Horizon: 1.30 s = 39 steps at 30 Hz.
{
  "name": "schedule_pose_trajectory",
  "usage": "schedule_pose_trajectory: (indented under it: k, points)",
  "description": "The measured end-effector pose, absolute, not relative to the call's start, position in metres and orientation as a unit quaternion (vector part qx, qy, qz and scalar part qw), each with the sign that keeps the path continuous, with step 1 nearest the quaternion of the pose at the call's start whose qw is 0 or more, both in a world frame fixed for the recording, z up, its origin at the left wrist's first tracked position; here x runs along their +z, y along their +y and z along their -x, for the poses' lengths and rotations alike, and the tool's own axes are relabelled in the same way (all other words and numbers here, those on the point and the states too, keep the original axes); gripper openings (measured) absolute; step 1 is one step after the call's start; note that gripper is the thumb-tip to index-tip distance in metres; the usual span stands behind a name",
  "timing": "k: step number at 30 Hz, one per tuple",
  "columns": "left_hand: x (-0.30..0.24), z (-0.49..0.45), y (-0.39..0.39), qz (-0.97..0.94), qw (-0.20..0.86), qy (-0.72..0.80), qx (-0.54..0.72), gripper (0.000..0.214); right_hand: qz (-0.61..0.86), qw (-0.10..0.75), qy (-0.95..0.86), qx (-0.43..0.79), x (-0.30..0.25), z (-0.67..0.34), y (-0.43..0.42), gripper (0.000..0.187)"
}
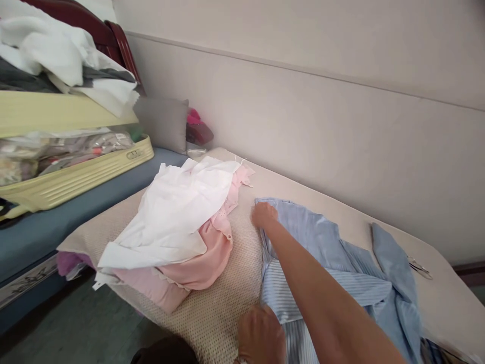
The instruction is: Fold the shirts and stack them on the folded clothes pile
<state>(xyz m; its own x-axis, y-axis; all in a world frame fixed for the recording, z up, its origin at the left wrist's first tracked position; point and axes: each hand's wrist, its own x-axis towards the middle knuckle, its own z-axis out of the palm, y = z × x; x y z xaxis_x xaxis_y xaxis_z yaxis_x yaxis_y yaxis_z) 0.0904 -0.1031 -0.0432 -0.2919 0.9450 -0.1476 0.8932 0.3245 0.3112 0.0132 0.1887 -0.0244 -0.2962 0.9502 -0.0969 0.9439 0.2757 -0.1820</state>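
Note:
A light blue shirt [310,222] with striped parts lies partly spread and folded over on the beige bed cover. My right hand [264,215] is closed on its far left corner, with the forearm crossing over the cloth. Nearer to me, my left hand [261,333] is closed at the shirt's near left edge; its fingertips are hidden beneath it. Left of both hands, a white garment [170,217] lies in a loose heap over pink clothes [212,247].
An open pale yellow suitcase [76,182] holds bagged items, with white cloth [56,50] piled on its lid. A grey cushion [162,124] leans by the wall [303,116]. Eyeglasses [420,268] lie right of the shirt. Floor [76,323] shows at lower left.

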Motion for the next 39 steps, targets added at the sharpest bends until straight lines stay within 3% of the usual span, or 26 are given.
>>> schedule_pose_trajectory:
  k: [4,8,17,23,28,32,36,39]
  points:
    - [-0.023,-0.098,-0.096,-0.531,0.222,0.815,0.073,0.035,0.63,0.053,-0.768,0.103,-0.014,-0.039,0.206,0.027]
    - [-0.014,-0.105,-0.096,-0.621,0.216,0.743,0.122,0.025,0.671,0.094,-0.731,0.079,-0.016,-0.087,0.216,0.033]
    - [-0.03,-0.115,-0.099,-0.696,0.265,0.661,0.093,0.021,0.683,0.098,-0.717,0.094,-0.049,-0.125,0.215,0.028]
    - [-0.019,-0.107,-0.102,-0.683,0.307,0.662,0.039,0.021,0.659,0.102,-0.741,0.084,-0.036,-0.125,0.21,0.027]
    - [0.014,-0.061,-0.099,-0.742,0.37,0.559,0.01,0.022,0.582,0.138,-0.797,0.086,-0.019,-0.145,0.144,0.027]
    - [0.03,-0.024,-0.088,-0.717,0.295,0.631,0.035,0.027,0.489,0.215,-0.835,0.134,-0.013,-0.182,0.071,0.021]
    - [0.034,-0.011,-0.081,-0.701,0.272,0.658,0.042,0.025,0.574,0.22,-0.771,0.163,-0.006,-0.236,0.017,0.019]
    - [0.032,-0.014,-0.082,-0.722,0.297,0.624,0.024,0.02,0.615,0.199,-0.727,0.234,-0.002,-0.26,-0.028,0.029]
